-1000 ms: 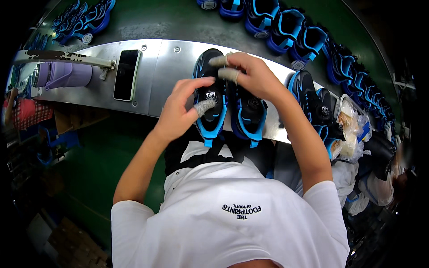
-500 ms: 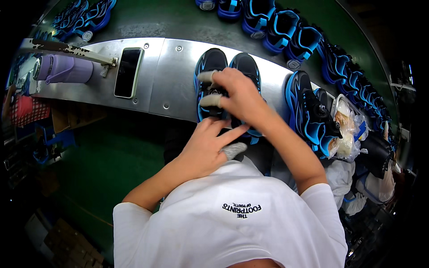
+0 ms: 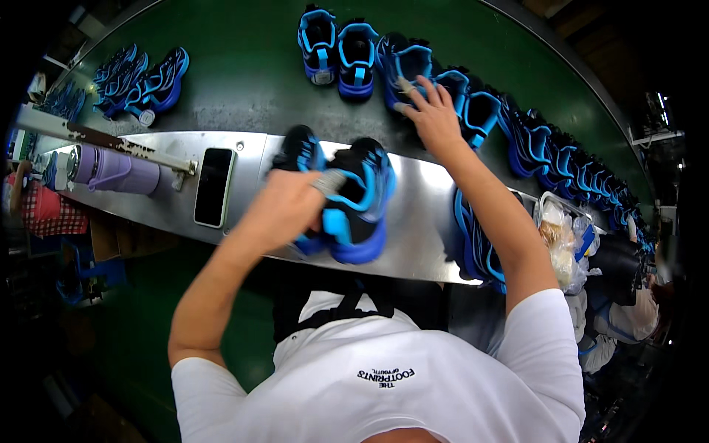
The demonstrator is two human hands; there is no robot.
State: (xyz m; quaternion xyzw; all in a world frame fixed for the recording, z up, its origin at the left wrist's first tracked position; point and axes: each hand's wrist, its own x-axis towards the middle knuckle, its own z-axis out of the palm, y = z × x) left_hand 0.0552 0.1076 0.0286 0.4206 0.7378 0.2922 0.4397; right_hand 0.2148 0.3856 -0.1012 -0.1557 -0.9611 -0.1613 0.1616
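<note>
A pair of black and blue sneakers, the left sneaker (image 3: 301, 148) and the right sneaker (image 3: 362, 221), is on the metal ledge, toes away from me and blurred by motion. My left hand (image 3: 288, 203) is closed around their inner collars, a grey cover on one digit. Farther right, my right hand (image 3: 437, 122) reaches over the green surface, fingers apart, at the collar of another sneaker (image 3: 413, 59) in a row. Pale covers sit on two of its digits. Whether it touches that sneaker is hard to tell.
On the metal ledge (image 3: 255, 173) lie a phone (image 3: 215, 187) and a purple bottle (image 3: 122, 171) beside a worn metal bar (image 3: 111, 140). More sneakers (image 3: 565, 166) line the green surface (image 3: 244, 59). Under my right forearm stands another sneaker (image 3: 473, 236), near a tray of bagged items (image 3: 557, 232).
My right hand has left the pair and moved far right to the row. My left hand has shifted to the collars, and the pair sits farther left.
</note>
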